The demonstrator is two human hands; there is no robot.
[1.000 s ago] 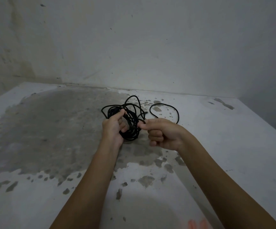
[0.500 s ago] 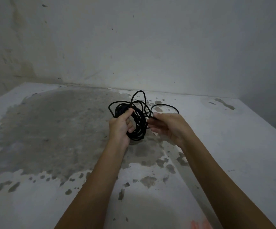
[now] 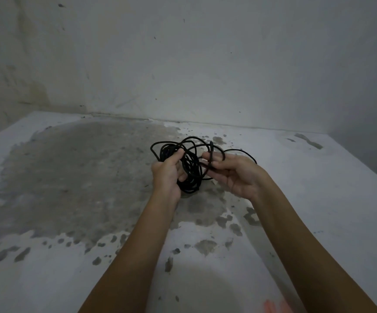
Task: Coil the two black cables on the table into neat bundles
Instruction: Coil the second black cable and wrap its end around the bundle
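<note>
1. L hand (image 3: 166, 175) is gripping the black cable bundle (image 3: 191, 177), fingers curled into the loops, thumb on top. Bundle is sitting mid-table (image 3: 70, 177) btwn both hands; can't tell if its lower edge is touching the surface
2. R hand (image 3: 237, 175) is pinching a free strand (image 3: 211, 151) btwn thumb & fingertips, palm up, just beside the bundle
3. Loose loops (image 3: 239, 150) are sticking out behind & to the right, so the coil isn't looking neat yet
4. Step, imo: winding slack onto the bundle, approx midway. Can't tell if this mass is one cable or both; no 2nd one is showing apart
5. Next move is prob calling for R hand to lay the pinched strand round at the same loop size, w/ L hand clamping each new turn & stray loops getting tucked in
</note>
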